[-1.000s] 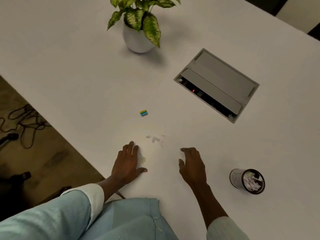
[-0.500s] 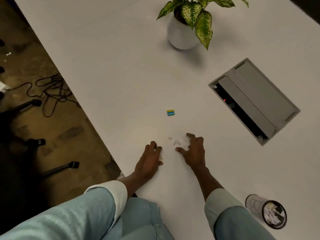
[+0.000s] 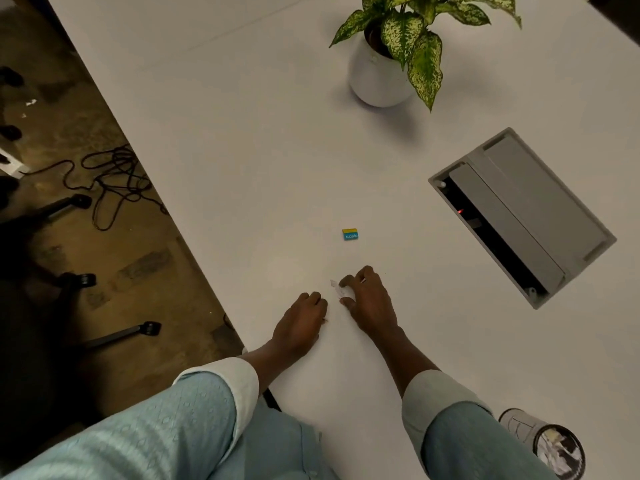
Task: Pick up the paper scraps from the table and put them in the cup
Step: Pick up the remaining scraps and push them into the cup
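Note:
Small white paper scraps (image 3: 337, 289) lie on the white table (image 3: 242, 150) near its front edge. My right hand (image 3: 369, 299) rests over them, with thumb and fingers curled around the scraps and touching them; some scraps are hidden under the palm. My left hand (image 3: 299, 327) lies palm down just to the left, fingers bent, with nothing visible in it. The cup (image 3: 543, 441) lies at the bottom right, dark-rimmed, with white scraps showing in its mouth.
A small blue and yellow block (image 3: 350, 234) sits beyond the hands. A grey cable hatch (image 3: 526, 216) is set into the table at right. A potted plant (image 3: 381, 71) stands at the back. Off the table's left edge are the floor, cables and chair legs.
My right hand has moved left onto the scraps and closed its fingers around them. My left hand stayed by the front edge. The view has shifted, so the cup sits lower right.

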`<state>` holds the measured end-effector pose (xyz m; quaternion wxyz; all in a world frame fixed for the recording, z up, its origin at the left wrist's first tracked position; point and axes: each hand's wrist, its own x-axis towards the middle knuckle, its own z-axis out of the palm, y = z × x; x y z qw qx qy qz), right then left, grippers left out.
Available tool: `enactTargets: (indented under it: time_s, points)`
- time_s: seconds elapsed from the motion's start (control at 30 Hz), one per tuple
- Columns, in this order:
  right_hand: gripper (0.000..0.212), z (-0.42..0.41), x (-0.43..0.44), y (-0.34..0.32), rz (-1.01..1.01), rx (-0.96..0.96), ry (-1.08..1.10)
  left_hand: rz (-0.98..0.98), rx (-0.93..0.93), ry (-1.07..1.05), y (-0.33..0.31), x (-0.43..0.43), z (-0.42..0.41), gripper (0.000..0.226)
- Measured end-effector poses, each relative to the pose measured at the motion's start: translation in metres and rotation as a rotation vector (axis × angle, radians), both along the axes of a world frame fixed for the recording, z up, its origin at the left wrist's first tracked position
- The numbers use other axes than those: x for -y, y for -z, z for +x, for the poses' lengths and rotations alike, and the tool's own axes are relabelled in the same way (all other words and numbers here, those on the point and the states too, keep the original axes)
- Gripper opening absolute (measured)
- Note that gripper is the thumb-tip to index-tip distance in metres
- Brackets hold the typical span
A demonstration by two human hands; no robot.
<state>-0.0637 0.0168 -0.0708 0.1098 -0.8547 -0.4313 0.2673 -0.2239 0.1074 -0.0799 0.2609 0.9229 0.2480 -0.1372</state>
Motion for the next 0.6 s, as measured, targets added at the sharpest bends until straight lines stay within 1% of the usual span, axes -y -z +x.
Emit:
enactTargets:
  time_s: [0.17,0.23,0.33,0.4,0.47,0.5,0.53,0.6]
  points:
    - [0.016,-0.003,0.000,0.002,0.012,0.065,-0.005,0.007,-0.023,0.005,-0.001,0.001,0.006,0.008]
    - [0.013,-0.003,0.005,0.004,0.029,0.065,0.037,0.019,-0.033,0.012,-0.002,0.001,0.007,0.008]
    - [0.006,-0.002,0.016,0.006,0.065,0.023,0.150,0.021,-0.053,0.009,-0.004,0.001,0.007,0.009]
    - [0.003,0.001,0.024,0.006,0.090,-0.019,0.305,0.012,-0.068,0.010,-0.006,0.001,0.008,0.012]
    - [0.008,0.006,0.032,0.005,0.111,-0.054,0.490,0.011,-0.074,0.016,-0.007,0.000,0.009,0.014]
    - [0.010,0.008,0.036,0.004,0.125,-0.062,0.548,0.011,-0.073,0.020,-0.007,-0.001,0.010,0.014]
    - [0.011,0.010,0.038,0.003,0.141,-0.067,0.573,0.009,-0.074,0.025,-0.007,-0.001,0.010,0.014]
    - [0.010,0.013,0.037,0.002,0.181,-0.069,0.548,0.005,-0.074,0.034,-0.007,-0.002,0.009,0.014]
